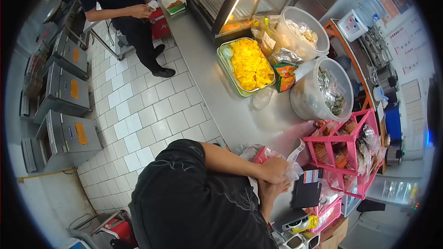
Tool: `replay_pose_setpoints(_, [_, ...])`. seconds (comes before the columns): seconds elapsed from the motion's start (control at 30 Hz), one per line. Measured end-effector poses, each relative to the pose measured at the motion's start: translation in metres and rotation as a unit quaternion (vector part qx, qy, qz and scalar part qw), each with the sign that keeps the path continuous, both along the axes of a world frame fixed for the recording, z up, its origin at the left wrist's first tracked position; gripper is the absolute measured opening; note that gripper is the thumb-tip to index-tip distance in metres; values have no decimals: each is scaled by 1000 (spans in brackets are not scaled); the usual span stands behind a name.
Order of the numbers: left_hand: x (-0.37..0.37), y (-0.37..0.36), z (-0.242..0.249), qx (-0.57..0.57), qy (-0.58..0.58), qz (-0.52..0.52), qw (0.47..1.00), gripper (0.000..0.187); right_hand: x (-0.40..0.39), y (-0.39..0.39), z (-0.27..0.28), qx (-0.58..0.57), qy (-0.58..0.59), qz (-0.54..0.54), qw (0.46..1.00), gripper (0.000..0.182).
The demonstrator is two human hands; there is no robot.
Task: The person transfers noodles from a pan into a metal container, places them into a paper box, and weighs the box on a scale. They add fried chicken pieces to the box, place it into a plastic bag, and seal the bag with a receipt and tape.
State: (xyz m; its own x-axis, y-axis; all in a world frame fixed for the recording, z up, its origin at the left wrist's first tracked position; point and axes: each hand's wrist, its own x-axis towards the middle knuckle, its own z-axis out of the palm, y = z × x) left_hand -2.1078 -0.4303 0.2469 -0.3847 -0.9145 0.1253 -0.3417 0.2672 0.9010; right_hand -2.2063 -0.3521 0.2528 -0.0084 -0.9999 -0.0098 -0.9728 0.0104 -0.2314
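My left hand (275, 169) is closed on the gathered neck of a clear plastic bag (293, 171) over the steel counter. Just below it, my right hand (271, 191) is closed at the same bag, its fingers partly hidden. Inside the bag's other end, a red and white box (263, 154) shows beside my left forearm. A white paper strip with print (296, 150) stands out next to the bag. Right of my hands is a black device (306, 189) with a label on top.
A tray of yellow chips (251, 64) and clear tubs (321, 88) of packets line the counter (230, 115). A pink basket (344, 150) holds bagged food. A heated display case (230, 0) stands behind. Across the tiled floor (138, 110), a co-worker (124, 9) holds something white.
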Motion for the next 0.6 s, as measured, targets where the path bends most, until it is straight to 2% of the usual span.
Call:
replay_pose_setpoints(0.03, [2, -3, 11, 28, -1, 16, 999, 26, 10, -9, 1, -7, 51, -16, 999, 79])
replay_pose_setpoints(0.07, [4, -3, 16, 59, -2, 33, 998, 29, 10, -8, -2, -4, 50, -8, 999, 79])
replay_pose_setpoints(0.1, [2, 2, 14, 64, -4, 38, 997, 29, 16, -20, -5, 0, 17, -3, 1000, 77])
replay_pose_setpoints(0.17, [-16, 14, 8, -12, -2, 96, 995, 42, 12, -31, -10, 4, -44, 2, 999, 74])
replay_pose_setpoints(0.2, [-22, 18, 5, -15, 0, 99, 995, 42, 13, -35, -13, 1, -73, 5, 997, 73])
replay_pose_setpoints(0.27, [-30, 26, 4, -30, -33, 176, 983, 46, 18, -40, -18, 1, -129, 15, 992, 70])
replay_pose_setpoints(0.4, [-21, 43, 15, -13, -61, 183, 981, 53, 14, -33, -34, 9, -244, 36, 969, 64])
replay_pose_setpoints(0.47, [1, 50, 14, -123, -9, 89, 988, 53, 5, -35, -42, 18, -303, 43, 952, 61])
replay_pose_setpoints(0.5, [13, 52, 11, -120, -8, 89, 989, 53, 2, -30, -46, 23, -332, 42, 942, 60])
replay_pose_setpoints(0.57, [40, 49, 4, -71, 117, -94, 986, 67, -10, -39, -50, 21, -387, 34, 921, 57])
replay_pose_setpoints(0.6, [58, 51, 6, -74, 118, -102, 985, 67, -18, -48, -50, 16, -414, 29, 910, 56])
